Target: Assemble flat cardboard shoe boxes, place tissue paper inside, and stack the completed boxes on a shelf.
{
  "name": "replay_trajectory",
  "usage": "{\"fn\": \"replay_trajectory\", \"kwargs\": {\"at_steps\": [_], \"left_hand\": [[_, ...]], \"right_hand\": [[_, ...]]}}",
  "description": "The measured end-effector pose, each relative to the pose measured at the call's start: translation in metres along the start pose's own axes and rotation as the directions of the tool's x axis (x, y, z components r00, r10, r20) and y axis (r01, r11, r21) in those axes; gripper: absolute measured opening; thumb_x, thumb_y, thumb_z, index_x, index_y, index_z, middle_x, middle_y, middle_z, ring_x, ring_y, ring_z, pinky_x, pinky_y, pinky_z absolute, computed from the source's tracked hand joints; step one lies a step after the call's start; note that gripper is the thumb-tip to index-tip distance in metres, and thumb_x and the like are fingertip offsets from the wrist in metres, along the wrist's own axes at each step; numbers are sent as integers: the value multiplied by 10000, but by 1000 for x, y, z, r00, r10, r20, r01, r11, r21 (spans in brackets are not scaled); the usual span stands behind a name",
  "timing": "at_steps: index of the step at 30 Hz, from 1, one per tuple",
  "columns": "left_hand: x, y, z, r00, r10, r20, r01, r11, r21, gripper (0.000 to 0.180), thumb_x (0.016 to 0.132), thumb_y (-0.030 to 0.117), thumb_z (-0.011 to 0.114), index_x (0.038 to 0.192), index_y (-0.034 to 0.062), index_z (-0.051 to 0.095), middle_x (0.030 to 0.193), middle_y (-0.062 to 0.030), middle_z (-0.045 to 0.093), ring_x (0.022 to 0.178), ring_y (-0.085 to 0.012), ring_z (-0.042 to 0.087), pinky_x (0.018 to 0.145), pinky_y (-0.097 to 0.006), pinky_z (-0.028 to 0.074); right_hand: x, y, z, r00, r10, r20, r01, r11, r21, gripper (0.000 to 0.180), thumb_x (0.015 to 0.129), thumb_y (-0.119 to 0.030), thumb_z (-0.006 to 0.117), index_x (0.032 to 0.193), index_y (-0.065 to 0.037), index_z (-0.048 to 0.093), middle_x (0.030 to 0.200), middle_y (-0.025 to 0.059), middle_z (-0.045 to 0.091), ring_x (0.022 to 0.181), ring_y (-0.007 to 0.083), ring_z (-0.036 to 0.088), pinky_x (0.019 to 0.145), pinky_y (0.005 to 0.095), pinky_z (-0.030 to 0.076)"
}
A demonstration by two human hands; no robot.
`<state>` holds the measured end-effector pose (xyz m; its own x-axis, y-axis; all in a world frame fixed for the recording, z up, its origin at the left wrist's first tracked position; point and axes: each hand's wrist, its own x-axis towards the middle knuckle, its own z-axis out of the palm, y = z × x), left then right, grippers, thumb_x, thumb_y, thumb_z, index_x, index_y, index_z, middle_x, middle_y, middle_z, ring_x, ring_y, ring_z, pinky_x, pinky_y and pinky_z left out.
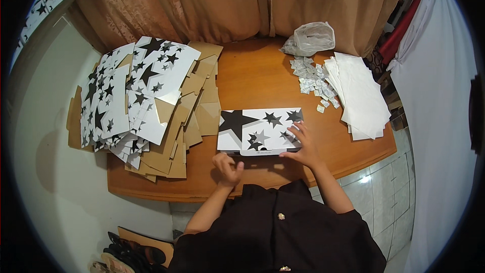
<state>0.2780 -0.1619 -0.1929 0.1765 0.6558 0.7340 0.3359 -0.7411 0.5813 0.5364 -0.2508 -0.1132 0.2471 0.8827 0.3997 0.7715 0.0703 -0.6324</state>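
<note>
A closed white cardboard box (262, 127) printed with black and grey stars lies flat near the front of the wooden table. A small tab shows at the middle of its near edge. My right hand (305, 146) rests at the box's near right corner, fingers spread over the right end of the lid and thumb at the near edge. Close by the near left corner is my left hand (229, 169), its fingers curled in with nothing visible in them and its thumb sticking out. Whether the left fingers touch the box, I cannot tell.
Left on the table (247, 73), flat star-printed cardboard sheets (151, 76) pile up, brown undersides showing. Far right are small silvery packets (314, 78), a clear plastic bag (313, 39) and a stack of white sheets (358, 93). A curtain (217, 5) hangs behind.
</note>
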Motion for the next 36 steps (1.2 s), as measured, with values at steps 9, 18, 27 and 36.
{"fn": "replay_trajectory", "kwargs": {"at_steps": [9, 18, 27, 36], "left_hand": [[2, 24, 18, 920, 174, 352, -294, 900, 321, 339, 736, 341, 691, 1031, 179, 656, 1013, 2, 501, 1004, -173, 425, 827, -385, 237], [5, 16, 20, 938, 210, 277, -290, 911, 293, 247, 723, 313, 713, 949, 227, 662, 1011, 26, 505, 1035, -175, 430, 864, -420, 206], [47, -2, -3, 879, 96, 466, -269, 908, 320, 487, 724, 411, 705, 1145, 178, 628, 1263, -43, 534, 1208, -203, 451, 981, -484, 219], [45, -7, 16, 865, 215, 453, -349, 907, 237, 291, 772, 215, 686, 1048, 122, 668, 1086, -65, 649, 1017, -236, 601, 807, -366, 454]], "right_hand": [[4, 4, 3, 998, -49, 42, 49, 999, 10, 547, 614, -316, 821, 1079, -99, 632, 1187, 155, 540, 1173, 375, 475, 975, 426, 392], [-1, 3, 7, 986, -38, 160, 85, 950, -300, 379, 744, -382, 698, 1096, -248, 657, 1269, 141, 511, 1249, 361, 410, 955, 672, 257], [-15, -3, 14, 970, 33, 240, 80, 890, -448, 420, 823, -420, 588, 1229, -317, 563, 1376, 158, 416, 1298, 339, 360, 961, 715, 176], [-16, 21, 26, 986, -76, 146, 140, 853, -504, 362, 819, -226, 627, 1175, -275, 582, 1277, 32, 531, 1215, 209, 473, 945, 681, 243]]}}
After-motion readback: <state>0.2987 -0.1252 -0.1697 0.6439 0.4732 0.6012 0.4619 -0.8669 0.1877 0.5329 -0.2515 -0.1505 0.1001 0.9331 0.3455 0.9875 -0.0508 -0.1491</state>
